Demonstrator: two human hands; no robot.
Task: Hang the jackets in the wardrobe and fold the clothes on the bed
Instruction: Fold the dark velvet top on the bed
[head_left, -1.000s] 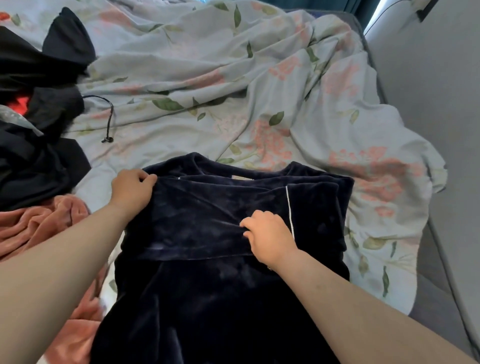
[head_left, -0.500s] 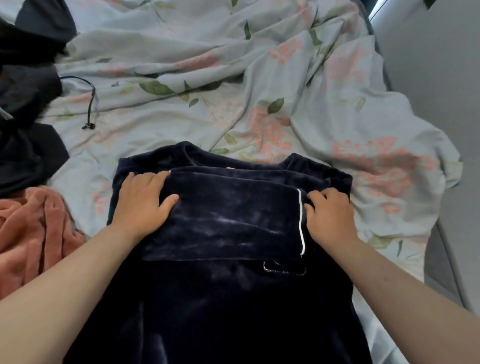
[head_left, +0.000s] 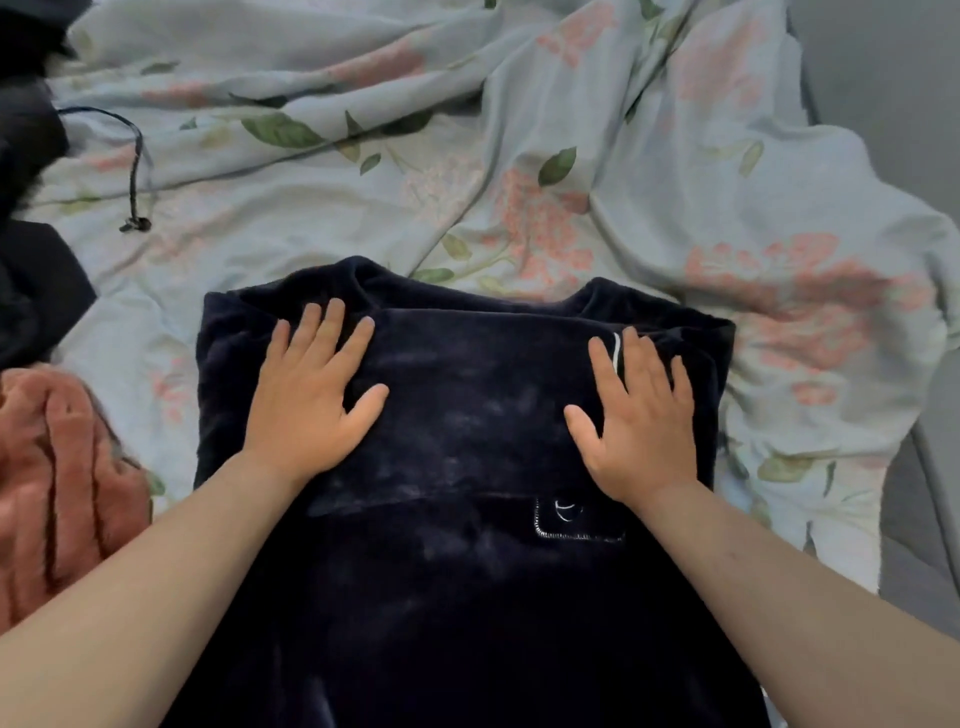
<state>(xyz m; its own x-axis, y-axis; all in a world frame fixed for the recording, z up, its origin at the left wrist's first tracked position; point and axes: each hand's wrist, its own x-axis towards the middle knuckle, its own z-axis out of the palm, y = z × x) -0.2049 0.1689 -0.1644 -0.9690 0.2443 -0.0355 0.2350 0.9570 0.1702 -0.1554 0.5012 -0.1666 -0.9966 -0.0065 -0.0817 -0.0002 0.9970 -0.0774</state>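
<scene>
A dark navy velvet top (head_left: 467, 571) lies flat on the bed, its sleeves folded across the chest into a band with white piping at the right end. A small stitched pocket shows below the band. My left hand (head_left: 311, 400) lies flat with spread fingers on the left part of the folded band. On the right part, over the white piping, my right hand (head_left: 639, 415) presses down flat. Neither hand grips the cloth.
The floral light-blue duvet (head_left: 571, 156) covers the bed behind the top. A pink fleecy garment (head_left: 57, 478) lies at the left, black clothes (head_left: 31, 260) with a drawstring cord (head_left: 136, 171) beyond it. A grey wall (head_left: 909, 78) bounds the bed's right side.
Both hands went from curled grips on the folded sleeve to flat, spread palms; my right hand slid from the middle to the right end. The view has moved closer.
</scene>
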